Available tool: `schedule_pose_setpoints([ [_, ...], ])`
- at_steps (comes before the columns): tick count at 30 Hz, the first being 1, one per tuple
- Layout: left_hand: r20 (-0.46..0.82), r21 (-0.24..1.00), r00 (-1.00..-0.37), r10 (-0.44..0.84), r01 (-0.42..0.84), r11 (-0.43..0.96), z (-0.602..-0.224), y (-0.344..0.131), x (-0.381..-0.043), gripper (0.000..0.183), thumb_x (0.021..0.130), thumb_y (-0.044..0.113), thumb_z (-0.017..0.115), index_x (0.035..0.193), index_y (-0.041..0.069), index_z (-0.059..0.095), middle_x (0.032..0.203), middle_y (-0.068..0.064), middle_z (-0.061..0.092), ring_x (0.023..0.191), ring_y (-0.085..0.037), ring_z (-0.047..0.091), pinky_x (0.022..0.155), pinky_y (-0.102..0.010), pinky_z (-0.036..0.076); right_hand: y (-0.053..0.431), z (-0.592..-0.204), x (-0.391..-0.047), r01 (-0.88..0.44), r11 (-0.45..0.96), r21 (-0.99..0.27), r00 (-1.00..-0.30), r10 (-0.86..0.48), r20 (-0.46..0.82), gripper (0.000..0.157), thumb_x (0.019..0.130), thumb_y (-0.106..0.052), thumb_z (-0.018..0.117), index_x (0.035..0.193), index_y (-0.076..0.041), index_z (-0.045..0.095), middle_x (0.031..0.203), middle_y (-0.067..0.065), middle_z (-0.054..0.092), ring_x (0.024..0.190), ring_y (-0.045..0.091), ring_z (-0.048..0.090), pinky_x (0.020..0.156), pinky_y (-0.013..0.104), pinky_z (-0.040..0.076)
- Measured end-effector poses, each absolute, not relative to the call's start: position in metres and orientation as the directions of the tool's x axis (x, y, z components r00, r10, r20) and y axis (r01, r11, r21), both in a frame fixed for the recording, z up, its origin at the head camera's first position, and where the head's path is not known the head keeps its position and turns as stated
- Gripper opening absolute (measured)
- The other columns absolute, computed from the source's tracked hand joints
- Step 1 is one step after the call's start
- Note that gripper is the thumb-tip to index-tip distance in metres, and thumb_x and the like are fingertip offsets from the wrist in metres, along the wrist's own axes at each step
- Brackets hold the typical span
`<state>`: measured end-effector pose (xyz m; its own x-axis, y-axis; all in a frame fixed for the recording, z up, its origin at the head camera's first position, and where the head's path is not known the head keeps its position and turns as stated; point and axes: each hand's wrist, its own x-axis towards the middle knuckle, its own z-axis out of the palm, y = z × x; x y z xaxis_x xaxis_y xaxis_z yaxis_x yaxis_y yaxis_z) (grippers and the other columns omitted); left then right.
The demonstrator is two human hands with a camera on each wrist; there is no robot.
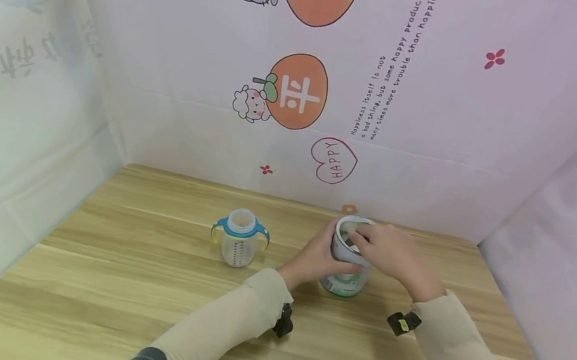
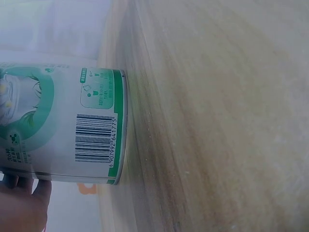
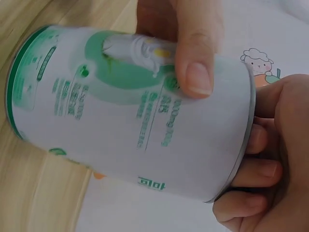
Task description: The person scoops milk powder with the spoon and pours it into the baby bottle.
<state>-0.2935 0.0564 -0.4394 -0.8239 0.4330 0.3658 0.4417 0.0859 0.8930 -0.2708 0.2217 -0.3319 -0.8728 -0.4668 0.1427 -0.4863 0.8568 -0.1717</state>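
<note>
A white and green milk powder can stands upright on the table, its lid off and its mouth open. My left hand grips it from the left, with the thumb across the front, as the right wrist view also shows. At the mouth is my right hand, its thumb and forefinger reaching inside the rim. They seem to pinch a small dark object, partly hidden by the fingers and the can wall. The other right fingers are curled at the rim. In the left wrist view the can's barcode side shows.
A clear baby bottle with a blue collar and two side handles stands uncapped to the left of the can. The wooden table ends at a printed cloth backdrop, with cloth on both sides.
</note>
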Motion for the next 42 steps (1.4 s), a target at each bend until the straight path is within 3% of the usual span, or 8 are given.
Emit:
schedule_pose_setpoints([
  [6,0.374,0.889,-0.820,0.433,0.449,0.083,-0.441,0.057,-0.294,0.098,0.080,0.023,0.088,0.155,0.025,0.026,0.139,0.010,0.048,0.120,-0.007,0.052,0.100,-0.031,0.045,0.226,-0.332,-0.271,-0.433,0.833,-0.343,-0.900,-0.419,0.118,0.035,0.106,-0.033,0.048,0.112,-0.010,0.074,0.085,0.001,0.063,0.075,0.019,0.055,0.065,0.038,0.046],
  [10,0.382,0.888,-0.816,0.434,0.454,0.072,-0.441,0.056,-0.293,0.097,0.080,0.022,0.088,0.155,0.023,0.026,0.139,0.009,0.049,0.121,-0.008,0.052,0.101,-0.032,0.045,0.232,-0.332,-0.271,-0.403,0.790,-0.462,-0.910,-0.398,0.115,0.037,0.106,-0.033,0.047,0.102,-0.010,0.075,0.087,0.004,0.065,0.079,0.020,0.057,0.068,0.039,0.049],
  [14,0.391,0.886,-0.814,0.429,0.459,0.065,-0.440,0.056,-0.292,0.097,0.080,0.023,0.088,0.155,0.021,0.026,0.138,0.008,0.049,0.120,-0.009,0.053,0.102,-0.032,0.044,0.240,-0.331,-0.270,-0.372,0.764,-0.527,-0.923,-0.365,0.122,0.039,0.106,-0.033,0.046,0.097,-0.007,0.075,0.100,0.011,0.070,0.090,0.026,0.063,0.076,0.046,0.053],
  [19,0.379,0.889,-0.824,0.422,0.450,0.080,-0.440,0.056,-0.292,0.098,0.079,0.024,0.089,0.154,0.023,0.027,0.138,0.008,0.049,0.120,-0.007,0.052,0.103,-0.032,0.043,0.250,-0.331,-0.269,-0.312,0.738,-0.598,-0.945,-0.305,0.116,0.046,0.107,-0.037,0.043,0.105,-0.003,0.074,0.111,0.018,0.069,0.103,0.035,0.063,0.086,0.057,0.050],
  [22,0.368,0.895,-0.828,0.423,0.438,0.081,-0.440,0.057,-0.293,0.099,0.078,0.025,0.089,0.154,0.027,0.027,0.139,0.009,0.048,0.121,-0.007,0.052,0.104,-0.032,0.043,0.254,-0.332,-0.270,-0.271,0.722,-0.637,-0.958,-0.268,0.105,0.050,0.107,-0.041,0.043,0.091,-0.001,0.070,0.094,0.015,0.066,0.090,0.030,0.059,0.078,0.048,0.048],
  [26,0.355,0.900,-0.835,0.421,0.427,0.088,-0.440,0.057,-0.293,0.099,0.078,0.027,0.090,0.154,0.028,0.026,0.140,0.010,0.047,0.123,-0.007,0.051,0.105,-0.032,0.042,0.259,-0.336,-0.271,-0.244,0.692,-0.680,-0.965,-0.240,0.102,0.051,0.106,-0.042,0.045,0.074,-0.004,0.054,0.071,0.006,0.049,0.071,0.023,0.043,0.063,0.036,0.036],
  [32,0.344,0.901,-0.838,0.424,0.422,0.103,-0.440,0.056,-0.291,0.101,0.077,0.028,0.090,0.155,0.029,0.025,0.142,0.010,0.046,0.125,-0.007,0.050,0.105,-0.034,0.042,0.267,-0.344,-0.276,-0.195,0.583,-0.789,-0.974,-0.211,0.084,0.047,0.106,-0.038,0.049,0.078,-0.001,0.057,0.058,-0.005,0.037,0.055,0.012,0.034,0.054,0.028,0.032],
  [42,0.356,0.902,-0.838,0.413,0.424,0.083,-0.437,0.056,-0.289,0.095,0.078,0.023,0.090,0.152,0.023,0.030,0.139,0.008,0.048,0.123,-0.007,0.051,0.104,-0.034,0.042,0.277,-0.352,-0.274,-0.137,0.417,-0.899,-0.976,-0.214,0.050,0.044,0.107,-0.034,0.045,0.079,-0.001,0.054,0.060,-0.004,0.046,0.054,0.009,0.039,0.050,0.023,0.037],
])
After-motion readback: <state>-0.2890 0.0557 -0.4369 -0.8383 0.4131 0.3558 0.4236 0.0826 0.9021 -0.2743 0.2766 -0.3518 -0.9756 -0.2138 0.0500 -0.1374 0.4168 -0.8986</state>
